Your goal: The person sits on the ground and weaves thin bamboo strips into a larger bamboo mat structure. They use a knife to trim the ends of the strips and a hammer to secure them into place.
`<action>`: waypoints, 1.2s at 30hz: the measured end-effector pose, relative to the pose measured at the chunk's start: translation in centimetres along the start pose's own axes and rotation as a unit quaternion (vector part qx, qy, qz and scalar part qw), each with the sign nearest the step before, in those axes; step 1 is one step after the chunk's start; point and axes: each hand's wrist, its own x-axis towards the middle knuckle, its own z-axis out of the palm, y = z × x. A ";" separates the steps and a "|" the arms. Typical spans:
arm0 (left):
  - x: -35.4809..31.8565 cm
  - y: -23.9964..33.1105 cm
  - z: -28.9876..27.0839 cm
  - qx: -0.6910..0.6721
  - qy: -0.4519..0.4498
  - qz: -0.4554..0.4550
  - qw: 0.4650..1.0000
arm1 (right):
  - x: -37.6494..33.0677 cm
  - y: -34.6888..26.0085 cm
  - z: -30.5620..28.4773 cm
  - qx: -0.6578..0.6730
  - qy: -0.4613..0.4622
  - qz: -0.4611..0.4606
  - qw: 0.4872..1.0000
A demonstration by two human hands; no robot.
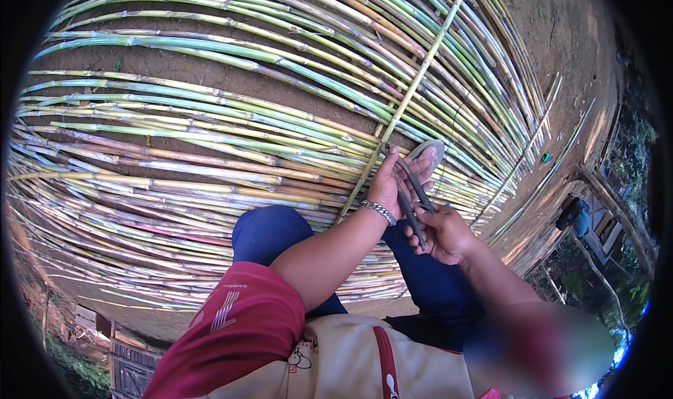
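My right hand [446, 235] is closed round the long dark handles of a pair of pliers [408, 208], which stand slightly apart. The jaws point up toward my left hand and are mostly hidden by it. My left hand [385, 183], with a chain bracelet at the wrist, has its thumb and fingers pressed together beside a crosswise cane pole [409, 94]. What the left fingers pinch is too small to make out. Beneath the pole lies a wide layer of green, yellow and brownish cane stalks [231, 102], side by side.
A sandalled foot [427, 159] rests on the stalks just beyond my hands. Another crosswise pole [519, 162] lies to the right, near a small green object [545, 157] on bare soil. Logs [617, 213] and a dark blue bundle [576, 217] are at the far right.
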 end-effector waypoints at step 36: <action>5.0 -2.7 2.0 -0.015 0.081 0.126 0.989 | -2.0 -4.4 2.9 -0.801 0.306 -0.212 0.468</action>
